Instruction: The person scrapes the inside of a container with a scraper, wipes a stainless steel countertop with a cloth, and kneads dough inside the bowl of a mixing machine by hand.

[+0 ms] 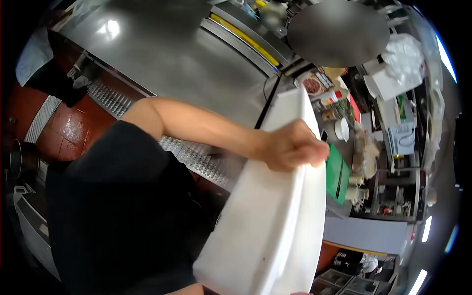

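No text, label, brand, number or sign can be read. The printed packet (pixel 314 82), the red-and-white container (pixel 331 98) beside it and the box with a green patch (pixel 391 112) are too small and blurred for lettering.

left hand (pixel 297 147) gripping white container (pixel 250 216) by its rim, steel counter (pixel 162 49), green board (pixel 337 174)
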Tool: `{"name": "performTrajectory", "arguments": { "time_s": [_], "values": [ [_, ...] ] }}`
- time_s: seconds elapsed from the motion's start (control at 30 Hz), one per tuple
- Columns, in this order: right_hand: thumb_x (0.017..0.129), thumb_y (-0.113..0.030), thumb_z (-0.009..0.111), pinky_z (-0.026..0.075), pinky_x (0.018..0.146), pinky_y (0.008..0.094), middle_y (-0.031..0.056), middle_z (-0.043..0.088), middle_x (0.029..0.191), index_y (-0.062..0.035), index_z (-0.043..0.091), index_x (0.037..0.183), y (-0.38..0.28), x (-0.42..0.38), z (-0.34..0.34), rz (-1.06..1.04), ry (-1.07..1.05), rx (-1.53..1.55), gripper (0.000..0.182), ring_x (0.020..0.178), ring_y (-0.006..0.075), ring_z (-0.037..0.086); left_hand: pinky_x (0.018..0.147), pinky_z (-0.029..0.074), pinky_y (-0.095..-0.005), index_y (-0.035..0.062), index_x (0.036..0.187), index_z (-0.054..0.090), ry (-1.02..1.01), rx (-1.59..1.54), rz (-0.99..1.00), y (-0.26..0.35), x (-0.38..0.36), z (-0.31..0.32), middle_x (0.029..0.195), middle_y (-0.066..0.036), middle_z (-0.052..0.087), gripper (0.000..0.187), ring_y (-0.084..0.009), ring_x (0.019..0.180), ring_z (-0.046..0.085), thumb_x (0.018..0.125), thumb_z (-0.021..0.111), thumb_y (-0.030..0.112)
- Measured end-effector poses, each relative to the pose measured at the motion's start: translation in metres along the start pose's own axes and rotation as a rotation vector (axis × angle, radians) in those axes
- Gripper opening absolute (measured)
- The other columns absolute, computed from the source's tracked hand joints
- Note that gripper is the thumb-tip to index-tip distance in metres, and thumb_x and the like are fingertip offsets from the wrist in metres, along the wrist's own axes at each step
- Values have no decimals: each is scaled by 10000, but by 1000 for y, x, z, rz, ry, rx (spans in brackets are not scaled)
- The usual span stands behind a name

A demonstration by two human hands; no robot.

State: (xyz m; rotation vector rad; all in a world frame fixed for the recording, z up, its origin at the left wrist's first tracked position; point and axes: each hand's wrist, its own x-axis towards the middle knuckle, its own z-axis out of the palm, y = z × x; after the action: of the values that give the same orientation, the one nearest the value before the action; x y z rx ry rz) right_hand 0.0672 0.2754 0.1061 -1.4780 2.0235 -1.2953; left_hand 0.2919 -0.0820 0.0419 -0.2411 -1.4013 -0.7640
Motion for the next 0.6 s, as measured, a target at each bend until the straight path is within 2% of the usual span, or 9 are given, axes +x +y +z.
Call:
{"name": "performTrajectory", "arguments": {
  "time_s": [0.17, 0.23, 0.27, 0.3, 0.37, 0.43, 0.5, 0.57, 0.6],
  "values": [
    [799, -171, 584, 467, 817, 368, 196, 596, 1060, 110, 579, 1082, -36, 96, 71, -144, -466, 72, 399, 978, 290, 568, 543, 458, -313, 8, 728, 558, 16, 545, 109, 27, -25, -135, 614, -76, 562, 324, -197, 527, 554, 941, 367, 160],
    [804, -181, 601, 464, 827, 356, 171, 608, 1038, 112, 563, 1112, -62, 132, 109, -135, -707, -18, 427, 990, 267, 568, 584, 458, -294, 1, 755, 573, 147, 557, -290, 41, -56, -173, 619, -63, 563, 360, -175, 550, 552, 967, 346, 183],
    [818, -214, 603, 467, 833, 360, 169, 608, 1049, 106, 552, 1136, -61, 148, 128, -205, -797, -115, 454, 986, 267, 574, 625, 452, -285, -4, 763, 583, 190, 554, -376, 42, -84, -198, 664, -74, 573, 374, -177, 607, 557, 973, 345, 194],
    [832, -247, 605, 470, 839, 365, 167, 608, 1059, 100, 541, 1160, -54, 162, 146, -276, -873, -218, 481, 981, 267, 580, 665, 446, -277, -8, 771, 593, 232, 538, -458, 41, -111, -219, 708, -85, 584, 389, -179, 664, 562, 980, 344, 205],
    [756, -181, 701, 474, 767, 362, 141, 607, 977, 58, 606, 1021, -48, 169, 177, -312, -898, -194, 370, 920, 235, 587, 679, 483, -289, 10, 952, 616, 328, 644, -398, 47, -147, -238, 912, -108, 625, 429, -150, 823, 613, 1000, 381, 365],
    [713, -136, 756, 477, 718, 361, 131, 609, 940, 5, 671, 915, -46, 154, 206, -435, -877, -158, 260, 874, 238, 592, 746, 488, -297, 14, 1051, 598, 889, 371, -764, 64, -156, -227, 967, -113, 627, 415, -168, 912, 601, 992, 402, 375],
    [688, -120, 762, 477, 698, 354, 134, 609, 965, -69, 732, 868, -57, 143, 230, -536, -882, -204, 190, 833, 289, 584, 906, 444, -371, 17, 1312, 436, 990, -222, -1248, 98, -144, -219, 1181, -181, 548, 644, -294, 1008, 578, 842, 576, 434],
    [692, -111, 762, 471, 687, 338, 127, 607, 998, -48, 717, 901, -33, 152, 248, -590, -1116, -133, 222, 806, 271, 579, 838, 495, -335, 39, 1267, 508, 1007, -326, -1482, 131, -108, -201, 1123, -122, 603, 519, -218, 1007, 598, 865, 598, 356],
    [711, -106, 755, 473, 687, 337, 121, 609, 998, -36, 708, 912, -30, 153, 254, -625, -1134, -146, 218, 799, 257, 579, 859, 491, -362, 31, 1276, 498, 927, -320, -1524, 132, -115, -205, 1149, -151, 588, 551, -244, 1021, 592, 831, 611, 336]
  ]
}}
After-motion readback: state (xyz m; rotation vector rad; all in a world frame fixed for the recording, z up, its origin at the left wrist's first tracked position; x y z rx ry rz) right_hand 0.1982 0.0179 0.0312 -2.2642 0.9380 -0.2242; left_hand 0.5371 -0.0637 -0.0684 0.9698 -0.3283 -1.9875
